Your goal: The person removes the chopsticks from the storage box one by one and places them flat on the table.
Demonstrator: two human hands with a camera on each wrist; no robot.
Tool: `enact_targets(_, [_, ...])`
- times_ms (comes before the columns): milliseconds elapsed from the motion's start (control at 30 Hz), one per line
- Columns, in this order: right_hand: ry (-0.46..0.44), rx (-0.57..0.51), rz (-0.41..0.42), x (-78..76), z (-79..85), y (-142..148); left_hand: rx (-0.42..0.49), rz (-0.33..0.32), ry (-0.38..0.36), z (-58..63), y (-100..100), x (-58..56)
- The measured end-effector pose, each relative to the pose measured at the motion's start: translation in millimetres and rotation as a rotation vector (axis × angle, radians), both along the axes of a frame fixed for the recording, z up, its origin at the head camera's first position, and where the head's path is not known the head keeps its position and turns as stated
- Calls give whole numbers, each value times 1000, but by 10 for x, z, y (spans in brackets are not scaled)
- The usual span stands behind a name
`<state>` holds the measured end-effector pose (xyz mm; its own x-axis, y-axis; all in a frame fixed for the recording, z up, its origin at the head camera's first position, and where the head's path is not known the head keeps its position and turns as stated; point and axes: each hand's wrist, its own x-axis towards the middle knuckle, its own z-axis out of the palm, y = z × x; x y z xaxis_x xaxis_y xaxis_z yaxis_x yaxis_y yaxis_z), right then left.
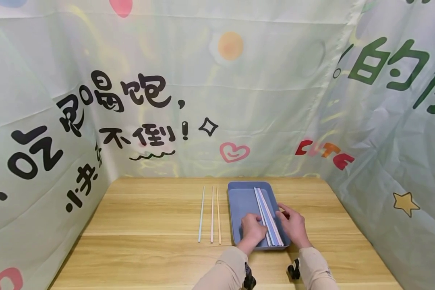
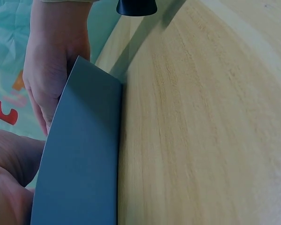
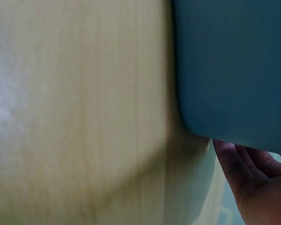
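Slim pastel chopsticks (image 1: 269, 218) lie bundled along the right side of a shallow blue-grey rectangular tray (image 1: 241, 199) on the pale wood-grain counter (image 1: 148, 217); light-blue, pink and yellow chopsticks (image 1: 212, 213) lie left of it. The left hand (image 1: 253, 230) is at the bundle's left edge, the right hand (image 1: 295, 226) at the tray's right rim; I cannot tell whether either grips

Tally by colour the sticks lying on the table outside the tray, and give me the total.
Light blue stick: 1
Pink stick: 1
Yellow stick: 1
Total: 3
Not counted: the bundle inside the tray, too tightly packed to number.
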<state>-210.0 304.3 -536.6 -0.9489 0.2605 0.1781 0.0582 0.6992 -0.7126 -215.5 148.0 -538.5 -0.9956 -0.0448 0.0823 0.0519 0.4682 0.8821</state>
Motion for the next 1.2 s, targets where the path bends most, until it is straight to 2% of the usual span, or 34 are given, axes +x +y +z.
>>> enact_targets(200, [-1,-1,-2,-11,2,-9,3,-2,5,-7,-7,0])
enact_targets(400, [-5,-4,-6,-16,-1,-27,34,-16,-9,43,-33,34])
enact_targets(700, [-1,-1,-2,-10,-7,-21,68,22,-81,65,-22,33])
enact_targets(967, [-5,16,-7,-11,-23,-5,134,25,-173,53,-44,2])
enact_targets(1200, [-8,8,-8,-4,-4,-14,214,19,-214,134,-115,5])
